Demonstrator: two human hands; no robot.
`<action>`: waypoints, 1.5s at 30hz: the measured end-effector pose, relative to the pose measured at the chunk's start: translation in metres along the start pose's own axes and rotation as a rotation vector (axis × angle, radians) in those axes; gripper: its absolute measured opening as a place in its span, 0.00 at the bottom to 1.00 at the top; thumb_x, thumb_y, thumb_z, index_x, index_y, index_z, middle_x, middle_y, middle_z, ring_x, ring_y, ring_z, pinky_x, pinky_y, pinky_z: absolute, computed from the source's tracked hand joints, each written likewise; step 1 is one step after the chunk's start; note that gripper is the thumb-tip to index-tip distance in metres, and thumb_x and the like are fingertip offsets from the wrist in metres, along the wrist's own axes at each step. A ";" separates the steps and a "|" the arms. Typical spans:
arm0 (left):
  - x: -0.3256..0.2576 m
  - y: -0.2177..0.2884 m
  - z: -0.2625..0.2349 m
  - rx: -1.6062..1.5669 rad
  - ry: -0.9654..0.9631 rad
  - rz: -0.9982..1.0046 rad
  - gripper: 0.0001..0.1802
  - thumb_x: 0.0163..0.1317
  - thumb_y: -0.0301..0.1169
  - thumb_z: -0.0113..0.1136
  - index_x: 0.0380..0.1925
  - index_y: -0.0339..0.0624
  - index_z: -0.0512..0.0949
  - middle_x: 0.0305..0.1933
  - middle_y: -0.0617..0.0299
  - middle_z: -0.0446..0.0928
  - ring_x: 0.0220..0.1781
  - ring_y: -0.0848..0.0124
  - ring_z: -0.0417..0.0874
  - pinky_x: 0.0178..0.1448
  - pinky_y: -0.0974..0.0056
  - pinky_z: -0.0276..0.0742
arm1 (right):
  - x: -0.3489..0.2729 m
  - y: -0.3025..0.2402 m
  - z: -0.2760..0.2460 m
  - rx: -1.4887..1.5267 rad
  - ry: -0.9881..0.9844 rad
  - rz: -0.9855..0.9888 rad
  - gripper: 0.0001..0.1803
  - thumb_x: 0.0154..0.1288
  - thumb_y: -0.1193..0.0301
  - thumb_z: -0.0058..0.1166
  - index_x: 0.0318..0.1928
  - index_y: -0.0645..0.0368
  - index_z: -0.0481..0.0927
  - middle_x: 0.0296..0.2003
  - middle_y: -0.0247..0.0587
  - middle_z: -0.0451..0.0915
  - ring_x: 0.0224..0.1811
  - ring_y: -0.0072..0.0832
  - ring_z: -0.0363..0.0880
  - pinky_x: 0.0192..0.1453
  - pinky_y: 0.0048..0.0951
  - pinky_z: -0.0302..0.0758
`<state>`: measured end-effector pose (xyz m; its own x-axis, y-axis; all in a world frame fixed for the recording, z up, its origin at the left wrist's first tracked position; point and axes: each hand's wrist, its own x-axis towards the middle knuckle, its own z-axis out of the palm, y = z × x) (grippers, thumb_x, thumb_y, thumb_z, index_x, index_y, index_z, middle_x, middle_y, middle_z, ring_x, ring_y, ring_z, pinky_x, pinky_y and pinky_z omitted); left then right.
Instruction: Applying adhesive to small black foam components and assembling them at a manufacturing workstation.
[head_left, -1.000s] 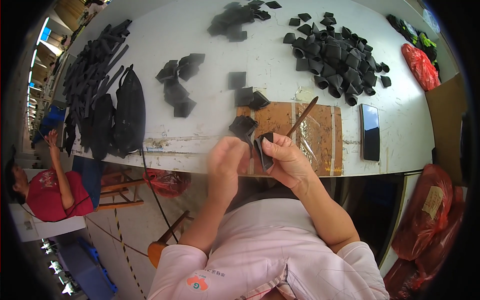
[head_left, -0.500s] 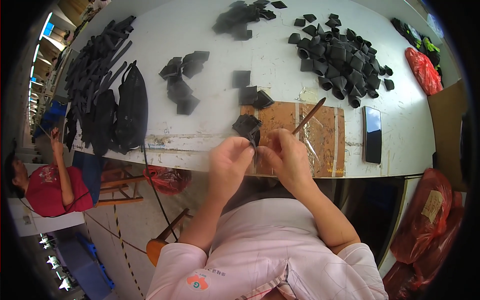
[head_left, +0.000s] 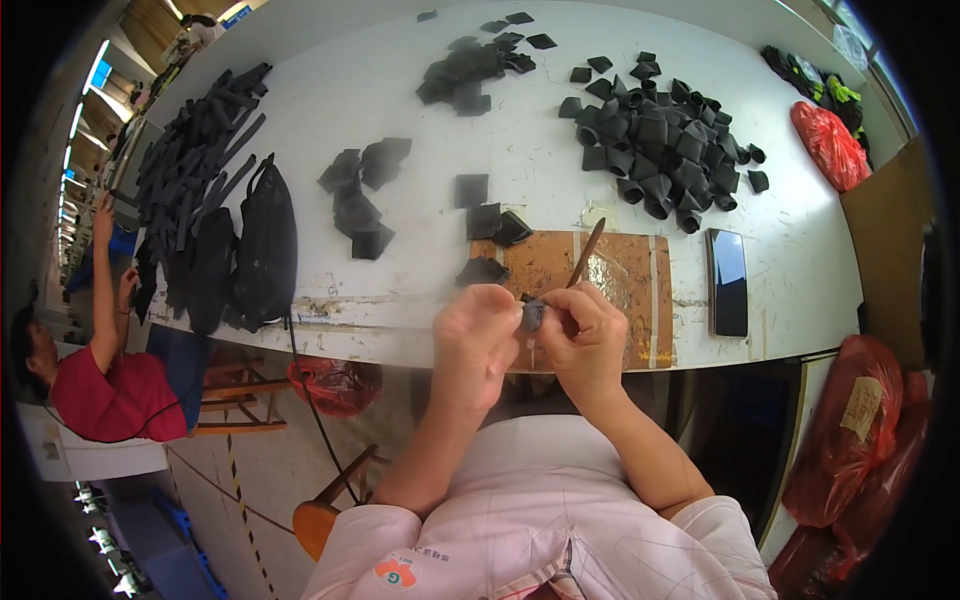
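Between my two hands, just above the table's front edge, is a small black fabric piece (head_left: 533, 317), bent into a curl. My left hand (head_left: 472, 342) pinches its left side with thumb and fingers. My right hand (head_left: 586, 340) is closed on its right side and also keeps a slim brown pointed stick (head_left: 590, 250) in its grip, tip pointing away from me. Another black piece (head_left: 483, 270) lies just beyond my left fingers. Under and behind my hands is a worn brown board (head_left: 640, 290) with clear tape on it. My fingers partly hide the held piece.
Curled black pieces (head_left: 660, 140) form a heap at the far right. Flat black pieces (head_left: 465, 75) lie at the back. Black strips (head_left: 195, 150) and a black bag (head_left: 265, 240) sit left. A phone (head_left: 727, 285) lies right. A co-worker in red (head_left: 115, 395) sits left.
The held piece has gone from hanging edge-on between my fingertips to a curled shape. My left hand has turned and shifted slightly right. The co-worker's arm has risen.
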<state>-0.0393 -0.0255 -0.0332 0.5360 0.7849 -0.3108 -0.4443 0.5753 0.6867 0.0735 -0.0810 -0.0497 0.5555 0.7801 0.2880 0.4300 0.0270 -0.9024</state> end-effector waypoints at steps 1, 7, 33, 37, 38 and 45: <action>0.001 0.004 0.000 -0.001 -0.014 0.003 0.08 0.51 0.16 0.51 0.32 0.36 0.71 0.24 0.64 0.71 0.15 0.84 0.65 0.17 0.73 0.62 | 0.003 -0.006 -0.008 0.078 -0.075 0.116 0.02 0.49 0.79 0.52 0.25 0.64 0.77 0.19 0.34 0.73 0.18 0.22 0.70 0.24 0.21 0.68; 0.002 -0.012 0.020 0.427 -0.015 0.328 0.09 0.48 0.15 0.51 0.31 0.34 0.71 0.28 0.62 0.74 0.24 0.80 0.73 0.26 0.76 0.68 | 0.007 -0.004 -0.033 1.153 -0.320 0.778 0.04 0.55 0.72 0.54 0.27 0.59 0.76 0.20 0.25 0.71 0.18 0.14 0.64 0.22 0.17 0.62; 0.035 0.018 0.040 -0.569 -0.542 -0.260 0.12 0.61 0.24 0.41 0.42 0.34 0.71 0.35 0.53 0.77 0.05 0.83 0.55 0.10 0.77 0.49 | 0.083 -0.022 -0.057 0.887 -0.680 0.373 0.12 0.61 0.64 0.50 0.27 0.59 0.73 0.18 0.23 0.65 0.18 0.10 0.56 0.19 0.11 0.55; 0.043 0.024 0.048 -0.674 -0.499 -0.283 0.10 0.62 0.24 0.41 0.40 0.32 0.71 0.35 0.53 0.77 0.05 0.82 0.54 0.10 0.77 0.49 | 0.092 -0.024 -0.055 0.918 -0.643 0.382 0.12 0.61 0.64 0.50 0.26 0.60 0.73 0.18 0.24 0.66 0.18 0.10 0.56 0.19 0.11 0.55; 0.046 0.027 0.052 -0.831 -0.465 -0.367 0.11 0.62 0.24 0.41 0.39 0.31 0.71 0.35 0.53 0.77 0.05 0.82 0.54 0.10 0.77 0.49 | 0.096 -0.027 -0.054 0.930 -0.649 0.407 0.12 0.61 0.64 0.50 0.26 0.60 0.73 0.18 0.25 0.65 0.17 0.10 0.56 0.19 0.11 0.56; 0.038 0.006 0.036 -0.664 -0.481 -0.342 0.09 0.61 0.24 0.44 0.39 0.34 0.72 0.30 0.57 0.76 0.06 0.83 0.55 0.10 0.77 0.49 | 0.084 -0.014 -0.057 0.879 -0.700 0.458 0.15 0.61 0.62 0.51 0.24 0.59 0.73 0.18 0.24 0.65 0.19 0.11 0.57 0.21 0.14 0.57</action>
<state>0.0048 -0.0005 -0.0172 0.8929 0.4500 -0.0171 -0.4492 0.8927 0.0376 0.1546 -0.0511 0.0055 -0.0922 0.9902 -0.1047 -0.4863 -0.1366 -0.8631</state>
